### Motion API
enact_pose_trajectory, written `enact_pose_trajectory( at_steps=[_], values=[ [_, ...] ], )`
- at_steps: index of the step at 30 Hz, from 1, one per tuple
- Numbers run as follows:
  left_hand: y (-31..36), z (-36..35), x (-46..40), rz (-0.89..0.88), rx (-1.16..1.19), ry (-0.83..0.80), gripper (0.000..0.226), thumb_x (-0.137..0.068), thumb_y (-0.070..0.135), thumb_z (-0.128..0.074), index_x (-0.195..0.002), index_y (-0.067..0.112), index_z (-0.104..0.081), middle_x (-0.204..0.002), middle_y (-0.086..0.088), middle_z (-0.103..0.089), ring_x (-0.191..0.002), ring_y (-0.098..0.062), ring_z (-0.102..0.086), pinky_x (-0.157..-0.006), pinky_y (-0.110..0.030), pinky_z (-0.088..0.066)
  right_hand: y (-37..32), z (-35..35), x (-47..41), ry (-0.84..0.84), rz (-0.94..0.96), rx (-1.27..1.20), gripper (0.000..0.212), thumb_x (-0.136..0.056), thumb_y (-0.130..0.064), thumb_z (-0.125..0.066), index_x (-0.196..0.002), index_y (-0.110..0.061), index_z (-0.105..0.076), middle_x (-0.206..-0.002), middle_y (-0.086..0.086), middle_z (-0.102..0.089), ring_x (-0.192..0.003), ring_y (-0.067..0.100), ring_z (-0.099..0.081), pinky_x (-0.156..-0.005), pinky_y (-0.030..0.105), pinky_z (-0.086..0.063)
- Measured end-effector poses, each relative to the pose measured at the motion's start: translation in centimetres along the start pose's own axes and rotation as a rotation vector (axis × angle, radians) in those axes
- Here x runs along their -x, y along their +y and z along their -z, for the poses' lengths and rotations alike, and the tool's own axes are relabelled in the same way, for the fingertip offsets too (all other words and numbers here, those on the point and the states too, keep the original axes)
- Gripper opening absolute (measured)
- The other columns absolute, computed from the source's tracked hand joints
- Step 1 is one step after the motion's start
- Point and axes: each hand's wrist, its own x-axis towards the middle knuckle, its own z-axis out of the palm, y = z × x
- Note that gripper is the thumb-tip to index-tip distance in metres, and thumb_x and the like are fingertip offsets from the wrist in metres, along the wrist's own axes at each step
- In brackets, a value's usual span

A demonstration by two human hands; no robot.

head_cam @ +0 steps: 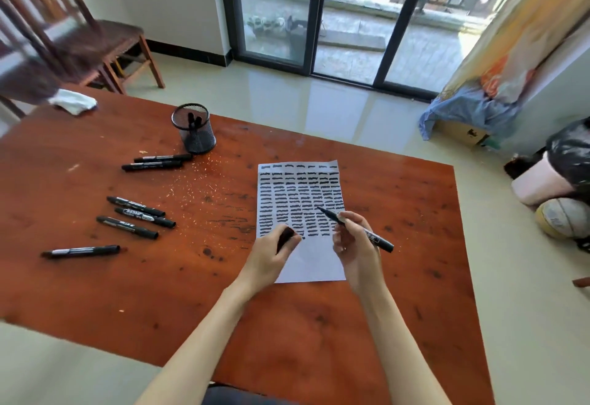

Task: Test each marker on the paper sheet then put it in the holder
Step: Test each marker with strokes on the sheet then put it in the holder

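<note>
- The red-brown wooden surface [95, 277] has dark spots and tiny pale specks on it.
- A white paper sheet [311, 264] lies near the middle, covered in rows of short black marks, with its near part still white.
- The right hand [354, 245] grips an open marker [354, 227], its tip pointing at the marks.
- The left hand [271, 257] is curled round a small black cap [285, 238], just over the paper's left edge.
- A black mesh holder [194, 128] stands at the far side with two markers in it.
- Two capped markers [158, 162] lie just beside it, and four more [134, 216] lie farther left.
- A white cloth [74, 101] sits at the far left corner.
- Behind are a wooden chair [95, 50], glass doors [344, 21] and a curtain [517, 30].
- The chair is blurry, and the words on the markers are too small to read.
- Things by the right wall are cut off.
</note>
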Motion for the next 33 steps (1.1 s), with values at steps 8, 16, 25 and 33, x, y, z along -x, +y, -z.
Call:
enact_pose_trajectory(
  at_steps=[8, 16, 25, 33],
  values=[
    [4.8, 1.4, 5.8, -0.193, 0.306, -0.025, 0.04, -0.085, 0.057, -0.04, -0.087, 0.019, -0.052, -0.067, 0.013, -0.047, -0.061, -0.005, -0.038, -0.057, -0.015, -0.031, -4.8, -3.0, 7.1, -0.004, 0.257, 0.116, 0.026, -0.08, -0.023, -0.043, -0.058, -0.014, -0.053, -0.043, 0.002, -0.043, -0.038, 0.012, -0.034, -0.039, 0.021, -0.024],
    [5.9, 2.0, 6.9, -0.256, 0.226, -0.007, 0.037, -0.084, 0.063, -0.042, -0.091, 0.029, -0.054, -0.071, 0.013, -0.056, -0.065, -0.003, -0.05, -0.06, -0.024, -0.042, -5.0, -3.5, 7.7, -0.091, 0.288, 0.208, 0.028, -0.072, -0.035, -0.051, -0.054, -0.014, -0.051, -0.043, 0.003, -0.037, -0.039, 0.014, -0.032, -0.04, 0.021, -0.022],
    [5.9, 2.1, 7.4, -0.269, -0.052, 0.008, 0.007, -0.091, 0.021, -0.054, -0.089, 0.027, -0.055, -0.069, 0.015, -0.054, -0.054, 0.008, -0.047, -0.054, -0.006, -0.031, -4.1, -3.4, 7.4, -0.175, 0.255, 0.44, 0.029, -0.076, -0.027, -0.052, -0.062, -0.003, -0.044, -0.042, 0.0, -0.041, -0.038, 0.009, -0.034, -0.04, 0.017, -0.03],
    [5.0, 2.1, 7.2, -0.235, -0.131, 0.046, 0.014, -0.09, 0.03, -0.048, -0.092, 0.023, -0.06, -0.067, 0.018, -0.053, -0.062, 0.003, -0.049, -0.057, -0.008, -0.032, -3.8, -4.1, 6.4, -0.322, 0.167, 0.521, 0.024, -0.083, -0.022, -0.045, -0.068, -0.007, -0.034, -0.053, -0.006, -0.03, -0.045, 0.004, -0.027, -0.045, 0.013, -0.026]
  ],
)
